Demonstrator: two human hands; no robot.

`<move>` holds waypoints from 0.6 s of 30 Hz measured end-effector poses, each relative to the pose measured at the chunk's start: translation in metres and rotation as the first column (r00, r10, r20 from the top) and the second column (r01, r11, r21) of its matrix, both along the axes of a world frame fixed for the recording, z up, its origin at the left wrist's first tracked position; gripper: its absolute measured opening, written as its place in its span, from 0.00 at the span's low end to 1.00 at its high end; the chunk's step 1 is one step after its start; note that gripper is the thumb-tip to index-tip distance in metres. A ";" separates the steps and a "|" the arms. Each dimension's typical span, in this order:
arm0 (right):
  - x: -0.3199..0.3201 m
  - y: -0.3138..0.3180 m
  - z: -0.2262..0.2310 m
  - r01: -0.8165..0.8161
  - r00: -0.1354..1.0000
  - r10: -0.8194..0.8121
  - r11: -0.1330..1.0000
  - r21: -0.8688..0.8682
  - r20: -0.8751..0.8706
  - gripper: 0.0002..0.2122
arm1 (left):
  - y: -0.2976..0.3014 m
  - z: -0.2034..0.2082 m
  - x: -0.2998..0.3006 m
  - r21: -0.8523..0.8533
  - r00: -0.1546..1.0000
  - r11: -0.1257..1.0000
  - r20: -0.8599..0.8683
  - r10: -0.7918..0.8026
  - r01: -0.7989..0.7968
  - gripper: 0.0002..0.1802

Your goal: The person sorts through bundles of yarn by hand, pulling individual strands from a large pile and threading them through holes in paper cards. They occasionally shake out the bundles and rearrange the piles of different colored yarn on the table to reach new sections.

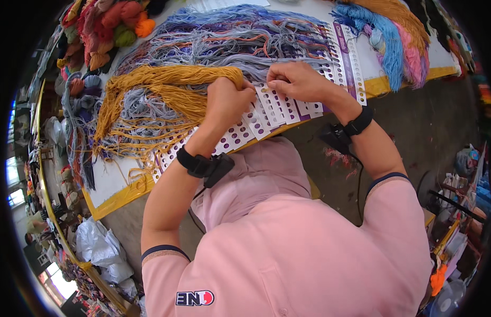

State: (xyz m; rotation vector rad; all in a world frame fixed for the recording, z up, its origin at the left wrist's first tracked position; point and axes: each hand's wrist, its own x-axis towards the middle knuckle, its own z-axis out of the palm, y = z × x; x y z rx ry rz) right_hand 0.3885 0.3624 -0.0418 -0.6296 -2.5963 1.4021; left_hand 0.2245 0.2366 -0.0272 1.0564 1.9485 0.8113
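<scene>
My left hand is closed round one end of a mustard-yellow thread hank, whose loose strands spread leftward over the table. Just to its right, my right hand is pinched, thumb against fingers; whatever lies between the fingertips is too fine to make out. Below and between the hands lies a row of white cards with punched holes and purple printing, along the table's near edge. Some yellow strands run to the cards at the left. Grey-blue, purple and orange threads cover the table beyond my hands.
The white table has yellow tape on its edge. Red, orange and green hanks lie at the far left, blue and pink ones at the far right. White plastic bags sit at the lower left. Black devices are strapped to both wrists.
</scene>
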 end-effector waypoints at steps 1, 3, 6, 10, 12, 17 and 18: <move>0.000 0.001 0.001 -0.001 1.000 0.001 1.000 0.031 0.005 0.05 | 0.002 -0.005 -0.006 -0.005 1.000 1.000 0.002 -0.006 0.006 0.06; -0.004 0.000 0.004 -0.018 1.000 0.018 0.998 0.063 0.005 0.05 | 0.005 -0.009 -0.017 0.065 0.991 0.998 0.131 -0.033 0.025 0.07; -0.004 -0.001 0.005 0.010 0.999 -0.012 0.999 0.047 0.041 0.06 | -0.001 -0.011 -0.018 0.020 0.959 1.000 0.285 -0.005 0.000 0.09; 0.002 0.000 0.003 -0.059 0.998 0.058 0.974 0.217 0.012 0.07 | -0.010 0.002 -0.025 -0.011 0.558 0.992 0.826 0.080 -0.126 0.08; 0.000 0.000 0.004 -0.097 0.995 0.096 0.956 0.276 0.017 0.07 | -0.012 0.003 -0.024 0.042 0.506 0.992 0.862 0.026 -0.123 0.07; -0.004 0.000 -0.003 0.023 1.000 -0.024 0.998 -0.066 -0.014 0.08 | -0.011 0.010 -0.004 0.028 0.854 0.989 0.503 -0.138 0.143 0.05; -0.003 -0.002 0.000 0.028 0.999 -0.029 0.997 -0.069 -0.013 0.08 | -0.012 0.014 -0.020 0.025 0.872 0.997 0.484 -0.073 0.070 0.07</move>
